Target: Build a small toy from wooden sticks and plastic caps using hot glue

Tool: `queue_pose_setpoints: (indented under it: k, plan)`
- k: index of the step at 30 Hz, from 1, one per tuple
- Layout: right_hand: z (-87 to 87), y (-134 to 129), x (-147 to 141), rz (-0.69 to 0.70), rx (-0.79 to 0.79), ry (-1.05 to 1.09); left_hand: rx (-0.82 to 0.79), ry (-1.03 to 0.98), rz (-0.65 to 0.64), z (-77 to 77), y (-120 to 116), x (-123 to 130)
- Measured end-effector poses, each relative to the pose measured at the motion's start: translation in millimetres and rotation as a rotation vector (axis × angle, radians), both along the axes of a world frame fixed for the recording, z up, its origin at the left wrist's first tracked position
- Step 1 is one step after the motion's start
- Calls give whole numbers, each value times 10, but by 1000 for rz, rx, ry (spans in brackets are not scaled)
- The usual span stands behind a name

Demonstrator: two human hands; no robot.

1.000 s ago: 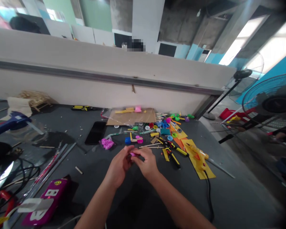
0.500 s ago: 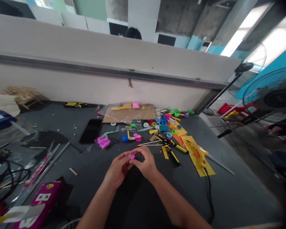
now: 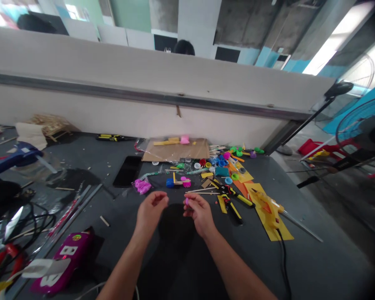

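Note:
Between the fingers of my right hand (image 3: 200, 212) is a small lump of purple clay (image 3: 187, 201). My left hand (image 3: 151, 212) is apart from it, its thumb and fingertips brought together; whether anything tiny is between them cannot be made out. Just beyond the hands lies a small assembly (image 3: 178, 182) with a blue piece, yellow and wooden sticks and a pink piece. A bag of purple clay (image 3: 141, 186) rests beyond my left hand. Pliers with yellow and black handles (image 3: 233, 204) lie to the right of my right hand.
A black phone (image 3: 127, 171) lies left of centre. Cardboard (image 3: 175, 151) and small coloured tubs (image 3: 203, 162) are at the back. A yellow glue gun (image 3: 270, 210) lies on yellow sheet at right, its cable running forward. A purple power strip (image 3: 64, 262) is at left.
My hands have moved apart. My left hand has let go of the purple lump, which stays in my right hand. The camera view has shifted a little to the left.

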State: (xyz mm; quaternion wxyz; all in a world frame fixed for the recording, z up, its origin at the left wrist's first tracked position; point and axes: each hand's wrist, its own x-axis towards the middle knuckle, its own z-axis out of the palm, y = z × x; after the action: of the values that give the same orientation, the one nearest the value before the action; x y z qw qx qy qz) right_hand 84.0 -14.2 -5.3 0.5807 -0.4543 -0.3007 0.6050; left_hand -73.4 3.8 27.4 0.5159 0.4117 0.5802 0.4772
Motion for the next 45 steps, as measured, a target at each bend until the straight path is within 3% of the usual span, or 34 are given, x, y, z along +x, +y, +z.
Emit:
queue_pose_setpoints:
  k: [3,5,8,10,12,17,21,25,30,40,45]
  plan:
    - [4,0,-29,105,-57,194,250,294,174,88,220,-284]
    - [17,-26,-83,198,-75,227,379,478,194,81,382,-470]
    - [68,-66,-198,317,-97,154,417,850,16,-25,556,-663]
    - [148,-64,-288,402,-79,16,412,979,-151,-118,589,-718]
    - [263,-17,-391,469,12,-190,451,1071,-194,-191,555,-726]
    - [452,264,-669,385,451,-861,593,1085,-252,-260,339,-695]
    - [309,424,-773,384,399,-1164,626,1115,-205,-313,225,-693]
    - [131,445,-755,365,368,-1283,588,1107,-155,-369,205,-686]
    - [82,460,-804,343,358,-1283,626,1107,-171,-394,215,-681]
    - [69,540,-896,350,241,-1066,661,1034,-193,-489,247,-717]
    - [106,545,-711,518,97,-770,618,988,-223,-521,273,-721]
